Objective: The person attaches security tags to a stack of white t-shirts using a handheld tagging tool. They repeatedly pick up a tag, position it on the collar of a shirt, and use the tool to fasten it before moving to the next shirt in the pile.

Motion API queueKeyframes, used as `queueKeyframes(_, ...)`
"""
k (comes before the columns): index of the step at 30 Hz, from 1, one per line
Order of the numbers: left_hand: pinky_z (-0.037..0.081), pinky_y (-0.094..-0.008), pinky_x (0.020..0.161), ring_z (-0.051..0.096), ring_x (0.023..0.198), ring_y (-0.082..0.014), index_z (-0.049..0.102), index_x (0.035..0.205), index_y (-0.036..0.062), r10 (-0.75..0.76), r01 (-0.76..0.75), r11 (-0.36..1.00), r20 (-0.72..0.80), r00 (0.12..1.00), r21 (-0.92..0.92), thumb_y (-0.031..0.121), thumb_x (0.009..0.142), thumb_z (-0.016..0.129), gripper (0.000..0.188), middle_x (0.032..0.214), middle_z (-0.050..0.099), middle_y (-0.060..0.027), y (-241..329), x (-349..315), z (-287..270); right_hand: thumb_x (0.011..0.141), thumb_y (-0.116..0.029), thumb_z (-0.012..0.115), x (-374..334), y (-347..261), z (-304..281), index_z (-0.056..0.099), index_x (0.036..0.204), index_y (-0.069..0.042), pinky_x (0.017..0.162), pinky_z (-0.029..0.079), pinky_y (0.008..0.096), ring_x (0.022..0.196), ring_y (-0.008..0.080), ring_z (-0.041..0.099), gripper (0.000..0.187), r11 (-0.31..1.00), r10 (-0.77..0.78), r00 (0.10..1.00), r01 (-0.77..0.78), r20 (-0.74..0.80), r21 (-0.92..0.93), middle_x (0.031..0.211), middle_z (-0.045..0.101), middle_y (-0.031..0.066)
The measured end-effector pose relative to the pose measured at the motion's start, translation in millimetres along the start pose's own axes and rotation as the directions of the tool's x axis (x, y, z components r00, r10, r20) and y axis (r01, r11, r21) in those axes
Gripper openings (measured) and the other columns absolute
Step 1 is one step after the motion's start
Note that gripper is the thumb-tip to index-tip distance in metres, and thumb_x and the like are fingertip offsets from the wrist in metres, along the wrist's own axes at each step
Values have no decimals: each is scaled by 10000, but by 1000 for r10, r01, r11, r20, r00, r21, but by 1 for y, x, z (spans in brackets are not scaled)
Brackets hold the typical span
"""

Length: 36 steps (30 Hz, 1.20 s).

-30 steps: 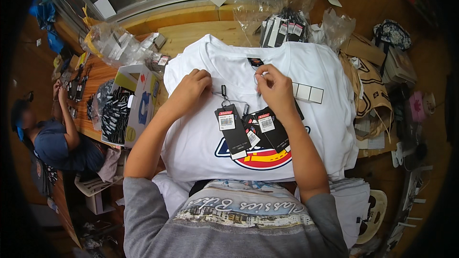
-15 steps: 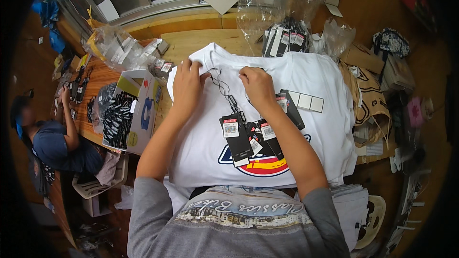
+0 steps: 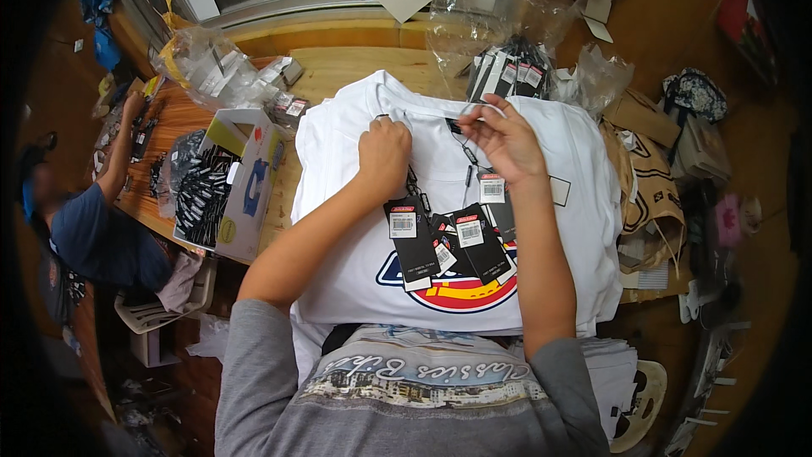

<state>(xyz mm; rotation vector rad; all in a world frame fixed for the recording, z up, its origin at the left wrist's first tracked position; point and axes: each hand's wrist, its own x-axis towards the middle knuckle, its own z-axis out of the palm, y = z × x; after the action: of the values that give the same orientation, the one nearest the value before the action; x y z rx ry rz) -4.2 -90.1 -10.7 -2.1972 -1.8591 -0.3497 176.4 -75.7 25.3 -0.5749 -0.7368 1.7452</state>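
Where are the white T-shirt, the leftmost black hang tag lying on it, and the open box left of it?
White T-shirt [image 3: 440, 179], head view: bare chest fabric below the collar.
Leftmost black hang tag [image 3: 413, 256], head view: its black lower half.
Open box [image 3: 254, 195], head view: its printed side wall.

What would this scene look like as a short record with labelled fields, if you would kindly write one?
Left hand: fingers bunched at the collar; what they pinch is hidden
Right hand: raised by the collar, a black cord hanging beneath its fingers
Garment: white shirt, lying front up
Hang tags: black with white stickers, partly over the printed design
Left side: open carton holding tags; a co-worker beyond
Right side: brown paper bag
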Motion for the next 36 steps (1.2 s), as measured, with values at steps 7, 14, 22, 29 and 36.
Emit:
queueKeyframes(7,457,-318,582,555,641,-295,499,671,4,-132,126,816,31,991,-564,54,693,525,62,714,553,-187,-4,3,-13,798,-88,491,-28,-82,9,510,958,-71,471,289,158,512,59,359,162,965,-239,960,218,144,147,805,523,33)
queueKeyframes(14,463,-280,516,578,589,-189,396,899,9,-286,350,259,275,918,-900,-13,723,534,224,754,584,-111,-38,9,-4,808,-85,489,-54,-175,26,497,973,-27,480,307,163,513,50,371,174,818,-543,816,567,198,-97,862,549,58)
queueKeyframes(22,275,-449,888,304,1135,-247,545,1008,179,563,-476,806,207,800,-352,-5,618,557,431,1193,390,-3,-49,11,-34,811,-94,494,-77,-231,25,472,1036,-12,511,330,158,568,59,418,240,535,-648,698,702,304,-471,916,562,77)
queueKeyframes(29,319,-382,865,448,1011,-161,562,797,61,669,-607,692,32,742,-392,24,661,543,142,998,536,-33,-50,19,-20,788,-87,529,-73,-244,-17,509,974,21,513,350,150,588,51,452,216,363,-733,676,479,72,-799,881,582,99)
queueKeyframes(36,420,-226,510,530,536,-110,533,734,-21,406,-15,606,294,865,-795,-61,719,437,105,583,550,-73,-75,20,-62,798,-105,515,-75,-259,-86,525,886,-27,494,323,163,573,64,440,118,625,-648,758,473,-76,-621,718,525,25)
